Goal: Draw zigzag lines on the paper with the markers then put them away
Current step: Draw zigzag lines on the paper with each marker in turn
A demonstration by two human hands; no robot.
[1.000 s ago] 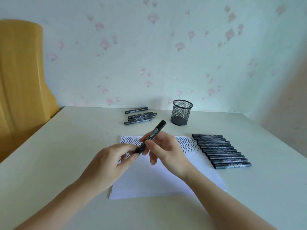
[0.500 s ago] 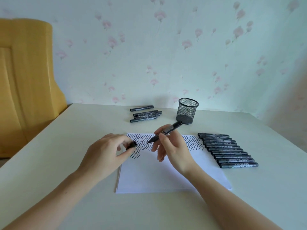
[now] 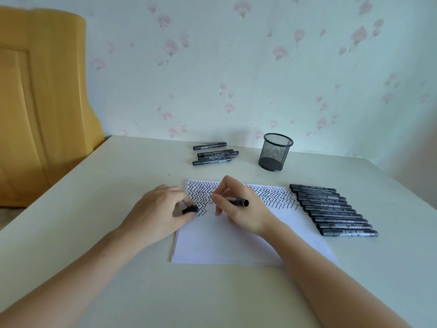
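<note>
From the head view, the tip of the marker (image 3: 236, 201) is hidden behind the fingers of the right hand (image 3: 238, 207), so whether it touches the paper (image 3: 236, 242) cannot be told. The right hand grips this black marker in a writing hold, its blunt rear end pointing right, over the upper middle of the sheet. The left hand (image 3: 163, 213) rests at the paper's left edge with fingers curled, pinching a small black cap (image 3: 190, 209); its fingertips are partly out of sight. Both forearms are cut off by the bottom of the frame. The print on the marker barrels is too small to read.

The white paper lies flat on the pale counter (image 3: 94, 233), its upper band filled with rows of black zigzag lines, the lower part blank. Just right of it lies a neat row of markers (image 3: 331, 210), side by side. Further back a smaller group of markers (image 3: 214, 154) lies near a black mesh pen cup (image 3: 275, 155), which stands upright.
</note>
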